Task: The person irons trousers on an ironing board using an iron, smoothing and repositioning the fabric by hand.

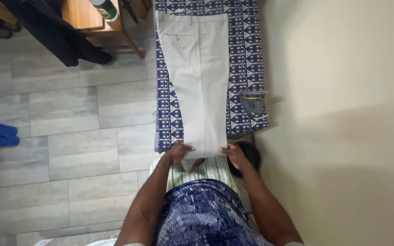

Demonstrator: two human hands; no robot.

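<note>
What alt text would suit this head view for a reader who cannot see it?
Both hands, left hand and right hand, grip the near hem of beige trousers laid flat on a table with a blue patterned cloth. Grey floor tiles lie to the left.

1. The light is soft, even and moderately bright, with no harsh glare.
2. The wall [343, 91] at the right is brightest near the top; a broad, soft-edged shadow covers its lower half.
3. The trousers [199, 77] are evenly lit, creases faintly shaded.
4. A narrow shadow lies under the stool [101, 27] on the tiled floor [69, 118].
5. The focus is fair overall; the hands are slightly soft.
6. Floor lines bend mildly toward the left edge.
</note>
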